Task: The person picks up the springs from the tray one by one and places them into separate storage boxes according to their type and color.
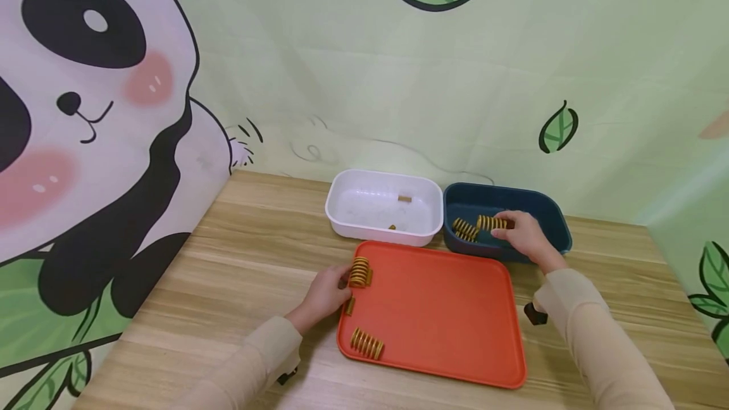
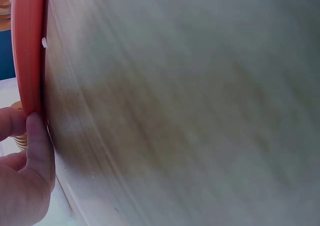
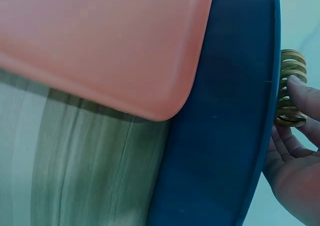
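Observation:
My right hand (image 1: 524, 233) pinches a gold coil spring (image 1: 491, 223) over the dark blue bin (image 1: 560, 220). In the right wrist view, thumb and fingers hold this spring (image 3: 291, 88) beyond the bin's rim. Other springs (image 1: 464, 229) lie inside the bin. At the left edge of the red tray (image 1: 438, 315), my left hand (image 1: 326, 293) grips the rim; the left wrist view has the thumb against the red rim (image 2: 31, 60). Right by those fingertips sits another coil spring (image 1: 359, 272), partly hidden by fingers in the left wrist view.
Near the tray's front left corner lies a coil spring (image 1: 367, 343). Small gold pieces (image 1: 350, 306) are along its left side. A white bin (image 1: 342, 226) behind the tray has two small pieces in it. A patterned cloth wall (image 1: 370, 81) stands behind the wooden table (image 1: 256, 239).

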Demonstrator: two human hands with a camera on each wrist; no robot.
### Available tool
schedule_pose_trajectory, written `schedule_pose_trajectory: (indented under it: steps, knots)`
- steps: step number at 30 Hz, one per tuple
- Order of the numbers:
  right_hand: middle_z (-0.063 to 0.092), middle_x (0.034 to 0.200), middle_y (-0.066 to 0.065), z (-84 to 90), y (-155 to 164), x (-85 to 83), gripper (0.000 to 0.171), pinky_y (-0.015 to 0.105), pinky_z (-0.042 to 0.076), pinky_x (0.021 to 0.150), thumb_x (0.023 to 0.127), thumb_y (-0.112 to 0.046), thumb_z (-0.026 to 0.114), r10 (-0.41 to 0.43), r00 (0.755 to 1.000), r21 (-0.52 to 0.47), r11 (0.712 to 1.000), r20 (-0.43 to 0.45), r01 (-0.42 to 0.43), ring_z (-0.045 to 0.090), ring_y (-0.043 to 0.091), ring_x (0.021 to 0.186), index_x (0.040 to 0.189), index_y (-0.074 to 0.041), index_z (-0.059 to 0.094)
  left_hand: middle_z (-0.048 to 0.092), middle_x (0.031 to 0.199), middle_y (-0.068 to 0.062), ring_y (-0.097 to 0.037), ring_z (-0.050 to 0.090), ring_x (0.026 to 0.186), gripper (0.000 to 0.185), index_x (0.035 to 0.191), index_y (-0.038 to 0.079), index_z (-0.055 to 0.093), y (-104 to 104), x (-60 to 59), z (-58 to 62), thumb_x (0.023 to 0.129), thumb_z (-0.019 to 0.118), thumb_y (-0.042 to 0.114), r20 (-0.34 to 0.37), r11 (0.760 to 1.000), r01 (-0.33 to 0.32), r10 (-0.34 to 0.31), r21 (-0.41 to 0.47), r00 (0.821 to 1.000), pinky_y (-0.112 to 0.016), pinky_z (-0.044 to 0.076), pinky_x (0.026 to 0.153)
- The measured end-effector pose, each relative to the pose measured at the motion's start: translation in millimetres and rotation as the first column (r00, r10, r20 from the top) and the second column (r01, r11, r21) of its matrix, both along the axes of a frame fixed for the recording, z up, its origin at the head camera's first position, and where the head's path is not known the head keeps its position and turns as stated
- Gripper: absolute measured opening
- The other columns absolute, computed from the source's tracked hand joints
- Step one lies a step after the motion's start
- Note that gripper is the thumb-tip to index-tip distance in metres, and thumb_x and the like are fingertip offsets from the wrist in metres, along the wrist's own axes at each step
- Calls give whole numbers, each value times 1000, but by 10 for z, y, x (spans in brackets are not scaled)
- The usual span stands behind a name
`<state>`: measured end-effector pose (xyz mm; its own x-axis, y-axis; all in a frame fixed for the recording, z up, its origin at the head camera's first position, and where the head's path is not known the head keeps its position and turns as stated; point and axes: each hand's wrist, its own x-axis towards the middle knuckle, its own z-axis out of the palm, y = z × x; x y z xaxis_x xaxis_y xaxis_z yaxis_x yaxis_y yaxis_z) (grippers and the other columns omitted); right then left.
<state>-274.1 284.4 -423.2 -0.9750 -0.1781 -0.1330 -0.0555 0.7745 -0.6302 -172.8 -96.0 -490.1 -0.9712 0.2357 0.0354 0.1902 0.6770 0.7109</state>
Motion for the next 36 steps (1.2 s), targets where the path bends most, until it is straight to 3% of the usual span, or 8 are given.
schedule_pose_trajectory:
  steps: [15,36]
  knots:
    - [49,113,28,-75,76,-108,44,39,45,77,84,-13,56,-19,998,32,999,62,17,48,33,93,121,10,45,62,87,-10,-17,57,78,49,118,-2,54,10,-3,-4,69,59,-3,-1,1000,-5,5,1,1000,-29,48,69]
    - [41,123,33,-124,125,-209,47,51,38,89,84,-13,56,-29,995,50,998,100,24,39,44,111,121,12,43,62,86,-10,-16,57,76,50,118,-3,53,7,-3,3,69,60,-2,3,1000,-9,9,-9,1000,-28,48,67]
